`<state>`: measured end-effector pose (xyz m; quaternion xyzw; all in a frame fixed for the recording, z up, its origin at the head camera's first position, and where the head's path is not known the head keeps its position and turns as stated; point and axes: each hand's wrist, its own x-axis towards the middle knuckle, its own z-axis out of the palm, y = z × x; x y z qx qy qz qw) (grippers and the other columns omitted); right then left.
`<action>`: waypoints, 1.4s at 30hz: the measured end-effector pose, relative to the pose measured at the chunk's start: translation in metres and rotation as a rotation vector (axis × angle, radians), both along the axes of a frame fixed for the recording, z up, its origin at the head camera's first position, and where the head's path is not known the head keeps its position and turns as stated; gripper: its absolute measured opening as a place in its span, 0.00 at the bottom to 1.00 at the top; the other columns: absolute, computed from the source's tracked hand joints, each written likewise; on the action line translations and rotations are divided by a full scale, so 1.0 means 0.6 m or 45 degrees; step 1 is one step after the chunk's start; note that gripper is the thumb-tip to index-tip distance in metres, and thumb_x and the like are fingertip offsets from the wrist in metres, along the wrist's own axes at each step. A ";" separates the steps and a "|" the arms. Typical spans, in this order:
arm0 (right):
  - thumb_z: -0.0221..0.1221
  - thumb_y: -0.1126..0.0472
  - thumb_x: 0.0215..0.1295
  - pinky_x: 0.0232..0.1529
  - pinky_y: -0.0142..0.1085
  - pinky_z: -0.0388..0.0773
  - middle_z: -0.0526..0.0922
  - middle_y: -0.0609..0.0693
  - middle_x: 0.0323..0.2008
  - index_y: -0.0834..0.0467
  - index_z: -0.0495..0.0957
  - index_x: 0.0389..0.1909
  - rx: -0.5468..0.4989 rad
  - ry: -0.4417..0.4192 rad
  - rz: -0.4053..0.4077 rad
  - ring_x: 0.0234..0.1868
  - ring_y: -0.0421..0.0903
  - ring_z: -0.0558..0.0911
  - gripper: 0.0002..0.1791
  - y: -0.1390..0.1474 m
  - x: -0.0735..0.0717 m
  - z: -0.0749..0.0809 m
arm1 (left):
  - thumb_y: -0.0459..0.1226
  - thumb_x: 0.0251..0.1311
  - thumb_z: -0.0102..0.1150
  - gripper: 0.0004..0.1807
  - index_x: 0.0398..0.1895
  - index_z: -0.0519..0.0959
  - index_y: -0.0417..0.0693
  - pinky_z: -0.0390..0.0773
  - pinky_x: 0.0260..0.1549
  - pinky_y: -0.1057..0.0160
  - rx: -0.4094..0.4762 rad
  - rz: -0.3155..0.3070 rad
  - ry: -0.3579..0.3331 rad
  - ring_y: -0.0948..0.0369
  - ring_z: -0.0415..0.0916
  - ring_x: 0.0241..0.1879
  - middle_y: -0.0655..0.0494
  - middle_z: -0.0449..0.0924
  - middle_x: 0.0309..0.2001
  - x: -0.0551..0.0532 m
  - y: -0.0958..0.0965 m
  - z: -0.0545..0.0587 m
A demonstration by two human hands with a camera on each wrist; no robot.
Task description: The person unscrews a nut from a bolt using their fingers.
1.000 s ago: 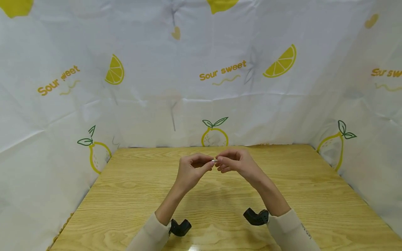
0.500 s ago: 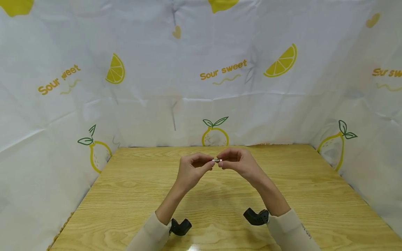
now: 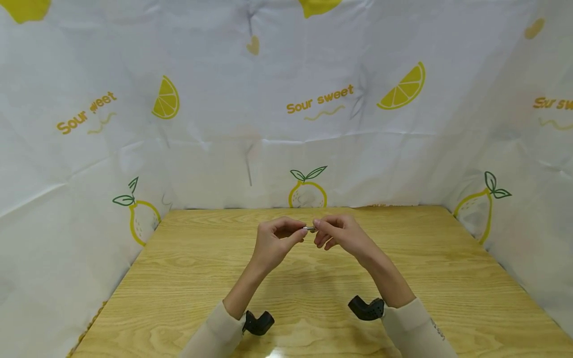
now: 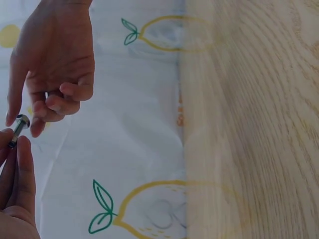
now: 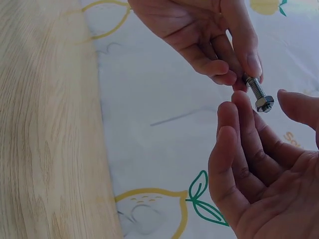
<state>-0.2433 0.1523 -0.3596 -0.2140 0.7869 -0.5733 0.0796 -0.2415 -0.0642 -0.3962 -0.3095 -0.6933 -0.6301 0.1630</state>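
A small silver bolt (image 5: 256, 89) with a threaded shank points out from my left hand (image 3: 277, 241). Thumb and fingertips of that hand pinch one end of it. At the free end sits a hexagonal piece (image 5: 264, 103), which looks like a nut. My right hand (image 3: 342, 233) is around this hexagonal end, thumb on one side and fingers on the other. In the right wrist view a gap shows between the thumb (image 5: 299, 105) and the hexagonal piece, and the fingers are loosely bent. Both hands are raised above the wooden table (image 3: 295, 298). The pinched end is hidden by fingertips.
A white cloth (image 3: 215, 169) printed with lemons hangs behind the table and along both sides. Black curved devices (image 3: 259, 323) are fixed at both wrists, over the sleeves' cuffs.
The right fingers closed near the bolt's free end, then spread apart and shifted slightly right, with the thumb lifted. The left hand keeps its pinch on the bolt, almost still.
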 end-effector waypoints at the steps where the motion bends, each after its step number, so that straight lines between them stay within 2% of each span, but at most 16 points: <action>1: 0.53 0.50 0.81 0.38 0.38 0.89 0.87 0.52 0.32 0.66 0.83 0.45 -0.004 -0.013 0.010 0.35 0.46 0.87 0.21 0.000 0.000 0.000 | 0.30 0.65 0.68 0.05 0.41 0.88 0.37 0.92 0.38 0.52 -0.001 0.003 0.004 0.45 0.89 0.34 0.40 0.89 0.37 0.000 0.000 0.000; 5: 0.54 0.51 0.80 0.39 0.37 0.89 0.87 0.51 0.33 0.67 0.82 0.46 -0.045 -0.035 0.034 0.36 0.46 0.88 0.21 0.000 0.001 -0.001 | 0.31 0.65 0.68 0.05 0.41 0.88 0.38 0.92 0.38 0.56 -0.007 0.017 0.011 0.50 0.89 0.33 0.40 0.89 0.37 0.000 0.000 0.000; 9: 0.58 0.55 0.78 0.43 0.38 0.89 0.88 0.53 0.38 0.69 0.81 0.50 -0.086 -0.012 0.040 0.39 0.45 0.88 0.18 0.002 0.002 -0.001 | 0.31 0.64 0.69 0.05 0.41 0.88 0.38 0.91 0.38 0.57 0.004 0.009 0.004 0.45 0.89 0.34 0.40 0.89 0.37 0.000 0.000 0.000; 13: 0.62 0.60 0.74 0.46 0.40 0.89 0.88 0.53 0.41 0.70 0.81 0.53 -0.123 0.043 0.037 0.42 0.46 0.88 0.17 0.003 0.004 -0.001 | 0.31 0.64 0.69 0.06 0.41 0.88 0.38 0.91 0.38 0.58 0.010 0.004 -0.004 0.54 0.89 0.34 0.40 0.89 0.38 0.000 0.000 0.000; 16: 0.64 0.63 0.72 0.46 0.39 0.88 0.88 0.49 0.42 0.70 0.80 0.53 -0.144 0.070 0.025 0.42 0.45 0.88 0.16 0.003 0.006 -0.001 | 0.31 0.64 0.69 0.06 0.41 0.88 0.38 0.91 0.38 0.59 0.012 0.004 0.000 0.64 0.88 0.34 0.40 0.89 0.38 0.000 0.000 -0.001; 18: 0.65 0.64 0.70 0.45 0.37 0.88 0.87 0.46 0.42 0.70 0.80 0.54 -0.150 0.072 0.011 0.41 0.43 0.87 0.17 0.003 0.007 -0.001 | 0.31 0.64 0.69 0.06 0.41 0.88 0.38 0.91 0.38 0.59 0.014 0.003 0.001 0.65 0.88 0.34 0.40 0.89 0.38 0.000 0.000 -0.001; 20: 0.66 0.66 0.68 0.45 0.36 0.87 0.86 0.45 0.43 0.71 0.79 0.54 -0.148 0.066 -0.002 0.41 0.41 0.87 0.18 0.002 0.008 -0.001 | 0.31 0.64 0.69 0.06 0.41 0.88 0.38 0.91 0.38 0.59 0.012 0.003 -0.001 0.64 0.88 0.34 0.40 0.89 0.38 0.000 0.000 -0.001; 22: 0.67 0.66 0.67 0.45 0.37 0.87 0.85 0.48 0.45 0.70 0.79 0.55 -0.135 0.065 -0.007 0.41 0.42 0.87 0.19 0.001 0.008 0.000 | 0.31 0.64 0.70 0.06 0.41 0.88 0.39 0.91 0.39 0.59 0.010 0.005 -0.007 0.61 0.89 0.34 0.40 0.89 0.39 0.000 0.000 -0.001; 26: 0.63 0.59 0.73 0.44 0.40 0.89 0.86 0.58 0.46 0.67 0.79 0.55 -0.081 0.031 0.013 0.41 0.47 0.87 0.18 0.002 0.005 0.001 | 0.32 0.64 0.70 0.06 0.41 0.88 0.39 0.91 0.39 0.56 0.003 0.012 -0.012 0.47 0.89 0.35 0.41 0.89 0.39 0.001 0.001 0.000; 29: 0.58 0.54 0.77 0.43 0.39 0.89 0.87 0.59 0.42 0.68 0.80 0.54 -0.064 -0.018 0.047 0.40 0.49 0.88 0.20 0.001 0.003 0.002 | 0.32 0.65 0.69 0.06 0.42 0.88 0.39 0.91 0.40 0.54 -0.003 0.017 -0.010 0.40 0.87 0.35 0.41 0.89 0.39 0.002 0.001 0.000; 32: 0.58 0.56 0.77 0.44 0.38 0.89 0.88 0.53 0.39 0.70 0.79 0.53 -0.096 -0.038 0.073 0.39 0.48 0.89 0.19 0.001 0.004 0.001 | 0.32 0.65 0.69 0.06 0.42 0.88 0.39 0.91 0.40 0.53 -0.007 0.020 -0.009 0.41 0.88 0.35 0.41 0.89 0.39 0.002 0.001 0.001; 35: 0.60 0.61 0.75 0.46 0.37 0.89 0.88 0.50 0.39 0.71 0.79 0.54 -0.134 -0.001 0.081 0.40 0.46 0.88 0.16 0.002 0.005 -0.001 | 0.32 0.65 0.69 0.06 0.41 0.88 0.40 0.91 0.40 0.51 -0.004 0.016 -0.013 0.45 0.88 0.35 0.42 0.90 0.38 0.001 0.001 0.001; 39: 0.63 0.63 0.72 0.46 0.37 0.88 0.87 0.50 0.42 0.69 0.80 0.54 -0.133 0.050 0.046 0.41 0.45 0.88 0.15 0.003 0.006 -0.002 | 0.32 0.64 0.69 0.05 0.41 0.88 0.39 0.91 0.39 0.49 -0.002 0.010 -0.016 0.46 0.89 0.34 0.41 0.89 0.39 -0.001 0.000 -0.001; 42: 0.65 0.63 0.70 0.45 0.37 0.88 0.87 0.54 0.44 0.68 0.80 0.55 -0.118 0.054 0.017 0.41 0.44 0.88 0.17 0.003 0.005 -0.002 | 0.31 0.65 0.69 0.06 0.41 0.88 0.38 0.91 0.39 0.52 0.000 0.008 -0.011 0.47 0.89 0.34 0.41 0.89 0.38 -0.001 0.000 -0.001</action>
